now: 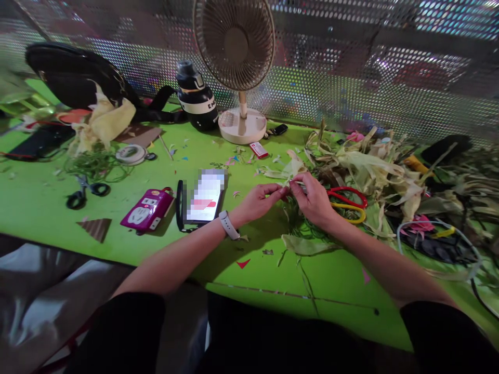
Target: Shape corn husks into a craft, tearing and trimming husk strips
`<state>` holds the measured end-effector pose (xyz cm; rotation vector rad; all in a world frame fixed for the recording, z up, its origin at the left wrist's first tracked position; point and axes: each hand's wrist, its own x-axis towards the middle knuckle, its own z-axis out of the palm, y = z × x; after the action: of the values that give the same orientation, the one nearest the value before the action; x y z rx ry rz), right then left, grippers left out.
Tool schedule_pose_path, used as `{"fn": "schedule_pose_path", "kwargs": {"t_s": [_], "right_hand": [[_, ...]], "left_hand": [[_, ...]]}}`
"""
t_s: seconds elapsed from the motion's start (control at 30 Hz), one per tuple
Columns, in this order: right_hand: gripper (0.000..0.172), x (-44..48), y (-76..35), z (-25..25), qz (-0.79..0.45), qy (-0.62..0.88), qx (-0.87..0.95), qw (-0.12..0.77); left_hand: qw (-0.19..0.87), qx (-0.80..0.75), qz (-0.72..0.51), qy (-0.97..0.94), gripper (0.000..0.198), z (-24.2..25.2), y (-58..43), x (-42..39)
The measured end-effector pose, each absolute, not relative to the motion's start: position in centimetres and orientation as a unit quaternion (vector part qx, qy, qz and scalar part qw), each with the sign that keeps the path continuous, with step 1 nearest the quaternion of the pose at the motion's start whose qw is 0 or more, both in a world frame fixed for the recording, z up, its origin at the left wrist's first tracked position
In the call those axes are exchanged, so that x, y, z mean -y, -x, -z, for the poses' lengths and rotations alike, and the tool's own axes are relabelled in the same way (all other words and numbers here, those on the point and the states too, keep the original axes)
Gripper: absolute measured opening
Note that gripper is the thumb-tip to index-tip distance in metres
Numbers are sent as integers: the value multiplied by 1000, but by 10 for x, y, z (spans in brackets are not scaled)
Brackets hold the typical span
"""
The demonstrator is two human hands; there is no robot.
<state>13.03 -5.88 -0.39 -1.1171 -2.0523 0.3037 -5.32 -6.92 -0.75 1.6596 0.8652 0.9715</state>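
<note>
A pale, leafy corn husk piece (293, 165) is held between my two hands above the green table (234, 275). My left hand (260, 202), with a white band on the wrist, has its thumb and fingers pinched at the lower end of the piece. My right hand (313, 199) is closed on the same piece from the right, fingertips almost touching the left ones. Red-handled scissors (349, 195) and a yellow handle loop (353, 214) lie just right of my right hand. A loose husk strip (307, 245) rests on the table below it.
A fan (242, 124) and a black bottle (198, 106) stand at the back. Left are a lit phone (206, 195), a purple power socket (148, 210), black scissors (83, 189) and green string (93, 163). Dried husks (366, 166) are heaped at the right.
</note>
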Motion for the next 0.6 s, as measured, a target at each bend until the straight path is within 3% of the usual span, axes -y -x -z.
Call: {"fn": "schedule_pose_path", "kwargs": {"t_s": [0.27,0.6], "right_hand": [[18,60,-130,4,-133,455,779,410],[20,62,-130,4,-48,442,788,426]], "left_hand": [[565,-348,-453,-595,30,11,48,70],[472,-400,-482,-620,26,14,47,72]]}}
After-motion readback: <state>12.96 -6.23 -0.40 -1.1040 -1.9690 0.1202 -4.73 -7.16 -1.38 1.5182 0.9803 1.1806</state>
